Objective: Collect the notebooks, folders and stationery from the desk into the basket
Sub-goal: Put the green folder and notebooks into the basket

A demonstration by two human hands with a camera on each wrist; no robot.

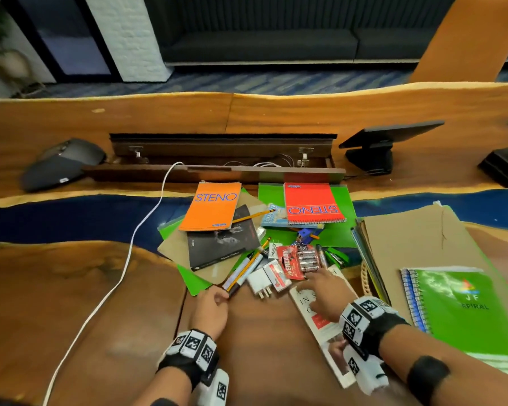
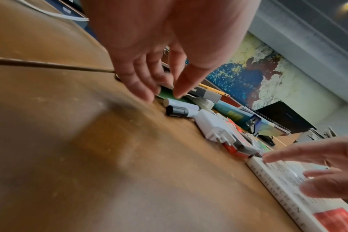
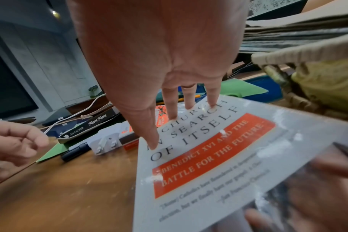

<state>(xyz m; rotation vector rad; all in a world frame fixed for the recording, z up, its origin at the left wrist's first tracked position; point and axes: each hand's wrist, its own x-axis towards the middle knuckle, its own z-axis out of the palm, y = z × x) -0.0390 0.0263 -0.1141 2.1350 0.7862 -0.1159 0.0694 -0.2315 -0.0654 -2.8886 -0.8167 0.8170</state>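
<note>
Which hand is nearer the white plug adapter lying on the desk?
About even, the left slightly closer. The left hand is at the marker ends just left of the white plug adapter, not touching it. The right hand rests its fingertips on the white book to the adapter's right.

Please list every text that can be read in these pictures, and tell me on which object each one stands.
"STENO": orange notepad.
"STENO", upside down: red spiral notepad.
"EVEREADY": red battery pack.
"JF SPIRAL": green spiral notebook.
"IN SEARCH OF ITSELF", "BENEDICT XVI AND THE BATTLE FOR THE FUTURE": white book under the right hand's fingers.
"Mirror, Mirror", "JEN CALONITA": black book's spine.
The quote below the red box and the blue booklet are too blurred to read.
</note>
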